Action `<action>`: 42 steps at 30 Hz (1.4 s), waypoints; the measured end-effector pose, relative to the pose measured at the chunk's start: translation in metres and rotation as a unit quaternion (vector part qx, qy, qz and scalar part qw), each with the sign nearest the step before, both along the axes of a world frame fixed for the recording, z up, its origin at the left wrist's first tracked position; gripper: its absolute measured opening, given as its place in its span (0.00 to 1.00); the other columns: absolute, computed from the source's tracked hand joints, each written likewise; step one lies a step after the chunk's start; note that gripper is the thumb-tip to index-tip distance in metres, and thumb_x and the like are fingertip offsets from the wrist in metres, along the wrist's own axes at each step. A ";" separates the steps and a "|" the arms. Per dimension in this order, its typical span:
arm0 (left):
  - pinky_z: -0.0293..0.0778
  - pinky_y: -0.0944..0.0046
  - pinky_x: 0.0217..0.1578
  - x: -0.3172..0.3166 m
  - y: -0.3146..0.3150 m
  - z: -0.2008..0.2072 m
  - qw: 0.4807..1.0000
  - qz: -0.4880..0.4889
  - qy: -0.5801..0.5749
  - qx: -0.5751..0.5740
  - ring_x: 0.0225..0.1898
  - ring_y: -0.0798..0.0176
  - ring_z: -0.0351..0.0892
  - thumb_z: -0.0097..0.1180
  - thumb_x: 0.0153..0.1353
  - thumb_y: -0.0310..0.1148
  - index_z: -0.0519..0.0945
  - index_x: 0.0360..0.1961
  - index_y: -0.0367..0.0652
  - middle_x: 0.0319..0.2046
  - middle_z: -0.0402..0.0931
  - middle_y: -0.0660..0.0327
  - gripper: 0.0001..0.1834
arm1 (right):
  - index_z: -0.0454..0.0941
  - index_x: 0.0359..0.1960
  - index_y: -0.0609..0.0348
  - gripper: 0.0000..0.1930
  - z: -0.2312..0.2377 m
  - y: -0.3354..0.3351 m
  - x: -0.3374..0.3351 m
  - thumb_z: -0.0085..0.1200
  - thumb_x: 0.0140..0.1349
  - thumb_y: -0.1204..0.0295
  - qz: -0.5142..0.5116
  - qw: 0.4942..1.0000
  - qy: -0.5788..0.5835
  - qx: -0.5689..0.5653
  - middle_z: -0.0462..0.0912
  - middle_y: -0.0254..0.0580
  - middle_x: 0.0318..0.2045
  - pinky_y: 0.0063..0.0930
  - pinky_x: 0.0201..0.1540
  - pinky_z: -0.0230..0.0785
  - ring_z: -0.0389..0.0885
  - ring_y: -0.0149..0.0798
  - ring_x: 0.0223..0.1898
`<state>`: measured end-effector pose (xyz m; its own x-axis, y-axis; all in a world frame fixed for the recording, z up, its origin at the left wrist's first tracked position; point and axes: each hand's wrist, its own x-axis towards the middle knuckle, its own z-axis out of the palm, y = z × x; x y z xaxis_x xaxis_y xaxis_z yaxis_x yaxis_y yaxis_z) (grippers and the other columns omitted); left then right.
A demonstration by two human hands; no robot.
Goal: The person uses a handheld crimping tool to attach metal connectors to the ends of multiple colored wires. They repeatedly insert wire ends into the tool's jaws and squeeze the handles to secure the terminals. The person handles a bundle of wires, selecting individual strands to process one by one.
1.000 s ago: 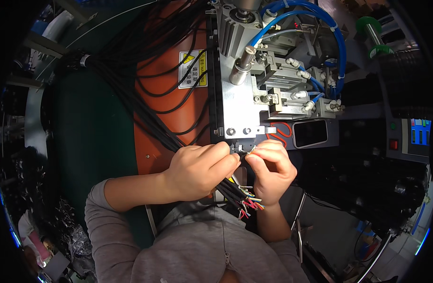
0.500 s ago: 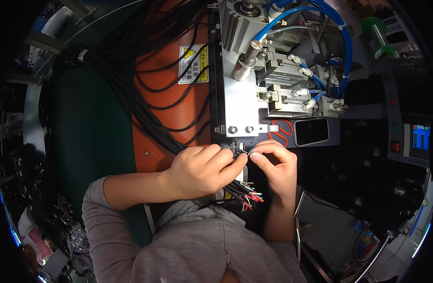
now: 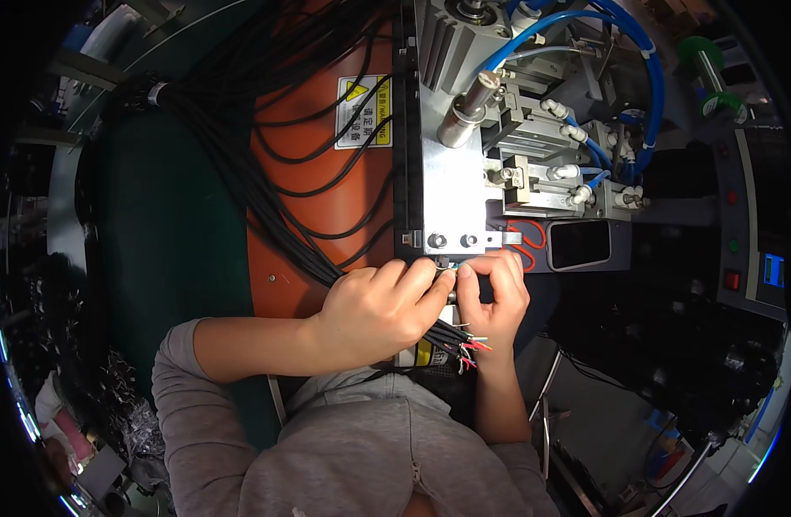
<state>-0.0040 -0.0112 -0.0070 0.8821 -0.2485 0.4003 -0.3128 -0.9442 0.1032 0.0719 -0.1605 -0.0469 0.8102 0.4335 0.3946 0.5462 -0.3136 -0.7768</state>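
My left hand (image 3: 378,306) is closed, with thumb and forefinger pinching thin wires (image 3: 448,269) at the front of the machine. From the other side my right hand (image 3: 495,297) pinches at the same wires, its fingertips almost touching the left ones. The fingers hide most of the small dark fixture there. Below the hands, a bundle of black cables (image 3: 451,336) ends in stripped red, white and green wires (image 3: 476,345). Just above the fingertips stands the machine's metal plate (image 3: 451,202).
Long black cables (image 3: 266,207) run over the orange panel (image 3: 314,233) at left. Pneumatic cylinders (image 3: 542,129) with blue hoses (image 3: 652,95) fill the back right. Red-handled scissors (image 3: 533,237) and a phone (image 3: 579,245) lie right of the plate. A control panel (image 3: 744,241) stands far right.
My fingertips have come closer together at the wires, and the right hand has turned more upright. The small pale part seen between them is now mostly covered. The whole view has shifted slightly.
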 end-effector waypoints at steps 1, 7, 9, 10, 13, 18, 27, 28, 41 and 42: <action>0.60 0.74 0.14 0.000 0.001 -0.002 1.000 -0.001 -0.006 -0.008 0.18 0.74 0.64 0.57 0.44 0.30 0.83 0.38 0.43 0.19 0.62 0.69 0.16 | 0.72 0.23 0.62 0.04 -0.007 -0.001 -0.002 0.53 0.53 0.82 -0.004 0.993 0.106 0.042 0.74 0.38 0.22 0.26 0.31 0.63 0.70 0.35 0.27; 0.65 0.73 0.18 0.005 0.005 -0.006 0.998 -0.015 -0.021 -0.058 0.21 0.73 0.71 0.57 0.44 0.30 0.83 0.35 0.43 0.24 0.72 0.68 0.14 | 0.70 0.25 0.62 0.04 -0.022 -0.004 -0.003 0.49 0.58 0.80 0.040 0.842 0.473 0.256 0.73 0.31 0.26 0.17 0.31 0.59 0.66 0.22 0.28; 0.66 0.73 0.19 0.006 0.007 -0.006 0.998 -0.015 -0.008 -0.064 0.21 0.72 0.72 0.57 0.44 0.30 0.82 0.35 0.43 0.25 0.73 0.68 0.13 | 0.70 0.26 0.63 0.05 -0.014 -0.006 -0.003 0.52 0.58 0.78 0.004 0.914 0.378 0.147 0.73 0.34 0.26 0.19 0.34 0.62 0.68 0.24 0.29; 0.66 0.73 0.20 0.007 0.007 -0.005 0.998 -0.013 -0.012 -0.062 0.21 0.73 0.71 0.57 0.45 0.29 0.81 0.33 0.42 0.24 0.72 0.68 0.11 | 0.70 0.27 0.64 0.05 -0.012 0.002 -0.006 0.53 0.58 0.77 -0.004 0.942 0.304 0.141 0.73 0.35 0.25 0.20 0.34 0.63 0.69 0.25 0.29; 0.65 0.73 0.20 0.006 0.007 -0.002 0.999 -0.003 -0.014 -0.050 0.21 0.73 0.69 0.57 0.47 0.28 0.78 0.29 0.41 0.23 0.68 0.67 0.06 | 0.72 0.28 0.65 0.07 -0.009 0.003 -0.008 0.56 0.59 0.75 -0.020 0.965 0.242 0.101 0.74 0.38 0.24 0.22 0.36 0.65 0.70 0.28 0.29; 0.63 0.73 0.20 -0.007 0.002 0.005 0.999 0.026 0.027 0.004 0.21 0.72 0.69 0.57 0.48 0.26 0.78 0.28 0.38 0.22 0.67 0.67 0.05 | 0.72 0.29 0.64 0.06 -0.013 -0.002 -0.010 0.52 0.63 0.75 -0.005 0.921 0.358 0.154 0.75 0.33 0.24 0.17 0.34 0.63 0.69 0.22 0.28; 0.65 0.73 0.18 -0.005 0.004 0.005 0.999 0.027 0.040 -0.013 0.18 0.72 0.69 0.60 0.45 0.27 0.80 0.34 0.39 0.20 0.66 0.66 0.12 | 0.82 0.28 0.61 0.10 0.013 -0.020 0.013 0.66 0.41 0.82 0.290 0.940 0.079 0.160 0.82 0.40 0.29 0.28 0.37 0.69 0.77 0.39 0.34; 0.66 0.72 0.19 -0.004 0.006 0.002 0.998 0.006 0.040 -0.042 0.19 0.72 0.70 0.59 0.45 0.27 0.81 0.34 0.40 0.20 0.67 0.66 0.12 | 0.83 0.29 0.62 0.10 0.010 -0.020 0.011 0.67 0.41 0.79 0.281 0.942 0.074 0.167 0.83 0.41 0.29 0.27 0.37 0.69 0.78 0.39 0.34; 0.71 0.65 0.27 0.002 0.014 0.015 0.975 -0.063 0.039 -0.209 0.29 0.63 0.77 0.61 0.42 0.25 0.81 0.39 0.41 0.31 0.78 0.62 0.18 | 0.82 0.30 0.62 0.12 0.009 -0.012 -0.001 0.68 0.41 0.80 0.147 0.971 0.057 0.181 0.83 0.40 0.28 0.27 0.36 0.70 0.79 0.37 0.30; 0.72 0.65 0.29 0.003 0.016 0.018 0.968 -0.086 0.002 -0.237 0.32 0.62 0.77 0.62 0.43 0.26 0.81 0.40 0.40 0.35 0.79 0.60 0.18 | 0.82 0.29 0.62 0.12 0.009 -0.014 -0.002 0.69 0.40 0.81 0.117 0.973 0.079 0.183 0.83 0.40 0.28 0.27 0.36 0.70 0.79 0.37 0.30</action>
